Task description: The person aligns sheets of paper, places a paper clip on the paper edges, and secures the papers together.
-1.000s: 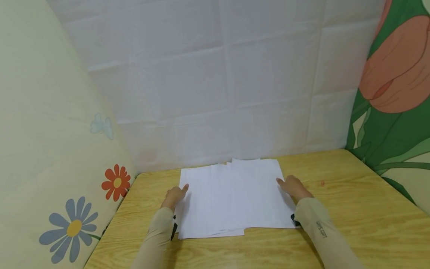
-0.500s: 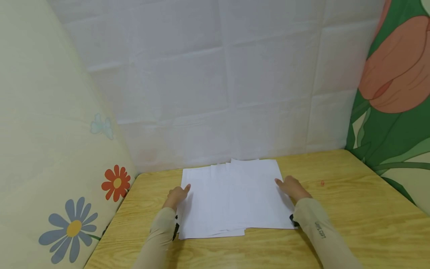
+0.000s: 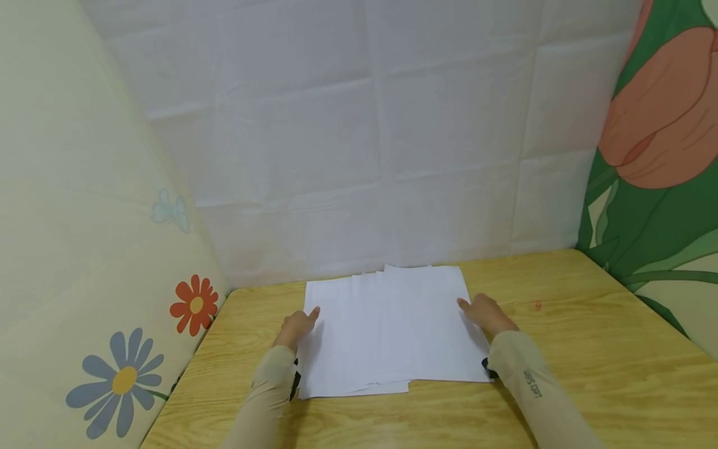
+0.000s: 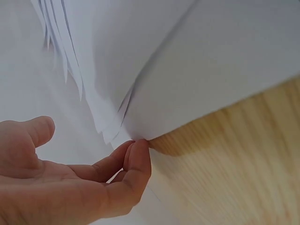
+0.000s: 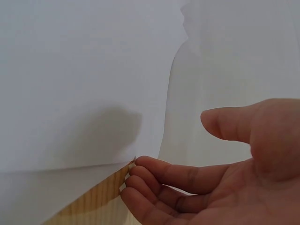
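Note:
Several white paper sheets (image 3: 387, 330) lie fanned out and overlapping, their far and near edges uneven. My left hand (image 3: 297, 327) is at their left edge. In the left wrist view its fingertips (image 4: 139, 152) press against the paper's edge, with the thumb (image 4: 42, 130) lifted apart. On the opposite side, my right hand (image 3: 487, 312) touches the right edge. The right wrist view shows its fingers (image 5: 152, 164) gently bent, their tips at the edge of the top sheets (image 5: 84, 84), and the thumb (image 5: 229, 123) raised away from the paper.
The sheets are on a wood-grain table (image 3: 589, 349), near its back edge. A creased white cloth (image 3: 336, 125) hangs behind. Flower-printed panels stand at the left (image 3: 84, 249) and right (image 3: 662, 218). A small red mark (image 3: 538, 305) shows on the table at the right.
Both hands have moved slightly toward each other. Between them, the outer edges of the paper have come inward, so the spread of sheets is a little narrower.

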Demonstrator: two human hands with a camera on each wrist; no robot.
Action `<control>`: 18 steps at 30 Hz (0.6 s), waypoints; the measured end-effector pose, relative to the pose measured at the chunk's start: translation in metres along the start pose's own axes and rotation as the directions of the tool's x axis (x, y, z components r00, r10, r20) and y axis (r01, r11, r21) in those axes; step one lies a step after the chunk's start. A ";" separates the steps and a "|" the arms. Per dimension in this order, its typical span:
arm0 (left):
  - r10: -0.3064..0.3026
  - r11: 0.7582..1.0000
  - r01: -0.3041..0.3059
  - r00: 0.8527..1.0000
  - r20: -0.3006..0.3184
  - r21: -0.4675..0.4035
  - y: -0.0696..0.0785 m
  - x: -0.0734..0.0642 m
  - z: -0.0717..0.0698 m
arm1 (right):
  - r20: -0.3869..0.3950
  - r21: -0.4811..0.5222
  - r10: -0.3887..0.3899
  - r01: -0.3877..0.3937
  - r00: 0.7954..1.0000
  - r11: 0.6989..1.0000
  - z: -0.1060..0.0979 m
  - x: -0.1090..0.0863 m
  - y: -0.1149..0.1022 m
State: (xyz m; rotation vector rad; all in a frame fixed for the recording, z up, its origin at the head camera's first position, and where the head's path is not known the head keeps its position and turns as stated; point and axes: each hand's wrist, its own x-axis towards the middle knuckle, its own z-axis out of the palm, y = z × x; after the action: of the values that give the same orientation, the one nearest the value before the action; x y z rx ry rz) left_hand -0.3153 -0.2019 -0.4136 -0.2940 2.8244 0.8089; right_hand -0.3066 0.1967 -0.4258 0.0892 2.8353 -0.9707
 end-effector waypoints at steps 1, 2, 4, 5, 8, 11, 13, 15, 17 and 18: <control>0.003 1.000 -0.003 1.000 0.000 0.005 0.000 0.000 0.000 | -0.005 -0.003 -0.008 0.008 1.000 1.000 0.000 -0.001 0.000; 0.008 1.000 -0.008 1.000 -0.001 0.011 0.000 0.000 0.001 | -0.005 -0.001 -0.008 0.008 1.000 1.000 0.000 -0.001 -0.001; 0.011 1.000 -0.011 1.000 0.000 0.006 0.000 0.000 0.002 | -0.004 0.002 -0.003 0.003 1.000 1.000 0.000 -0.001 -0.001; 0.013 1.000 -0.013 1.000 0.000 0.003 0.000 0.000 0.002 | -0.006 0.001 -0.005 0.005 1.000 1.000 0.000 -0.001 -0.001; 0.016 1.000 -0.016 1.000 -0.004 0.000 0.002 0.000 0.004 | -0.002 0.007 0.003 -0.003 1.000 1.000 0.001 -0.001 -0.002; 0.007 1.000 -0.007 1.000 -0.009 -0.006 0.003 -0.001 0.006 | 0.004 0.013 0.007 -0.007 1.000 1.000 0.002 -0.001 -0.002; -0.003 1.000 0.003 1.000 -0.009 -0.010 0.004 -0.001 0.007 | 0.010 0.018 0.010 -0.010 1.000 1.000 0.003 -0.001 -0.002; -0.015 1.000 0.015 1.000 -0.008 -0.015 0.006 -0.001 0.008 | 0.006 0.015 0.001 -0.001 1.000 1.000 0.004 -0.001 -0.001; -0.021 1.000 0.021 1.000 -0.008 -0.007 0.007 0.000 0.008 | 0.002 0.011 -0.007 0.007 1.000 1.000 0.005 0.000 -0.001; -0.019 1.000 0.019 1.000 -0.009 -0.001 0.007 0.000 0.008 | -0.004 0.009 -0.015 0.015 1.000 1.000 0.005 0.000 -0.001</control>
State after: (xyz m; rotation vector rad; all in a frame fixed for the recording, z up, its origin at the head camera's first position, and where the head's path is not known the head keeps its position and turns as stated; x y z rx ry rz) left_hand -0.3159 -0.1914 -0.4169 -0.3256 2.8253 0.8069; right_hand -0.3060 0.1927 -0.4288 0.0706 2.8397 -0.9876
